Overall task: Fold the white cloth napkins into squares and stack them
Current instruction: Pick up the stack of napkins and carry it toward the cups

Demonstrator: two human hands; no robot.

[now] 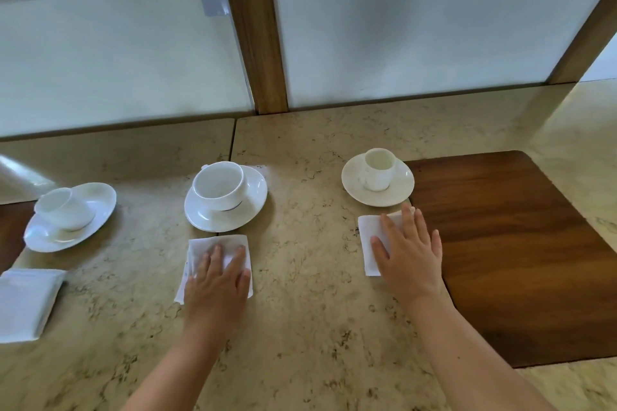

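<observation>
Three folded white napkins lie on the marble table. My left hand (218, 280) rests flat on the middle napkin (203, 248), fingers spread, covering its lower half. My right hand (409, 252) lies flat on the right napkin (369, 233), which sits at the edge of the wooden inlay; only the napkin's left part and top edge show. The third napkin (25, 304) lies alone at the far left, near the frame's edge, with no hand on it.
Three white cups on saucers stand behind the napkins: left (66, 210), middle (222, 192), right (379, 177). A dark wooden inlay (507, 253) fills the table's right side. Frosted glass panels and a wooden post (253, 30) close off the back.
</observation>
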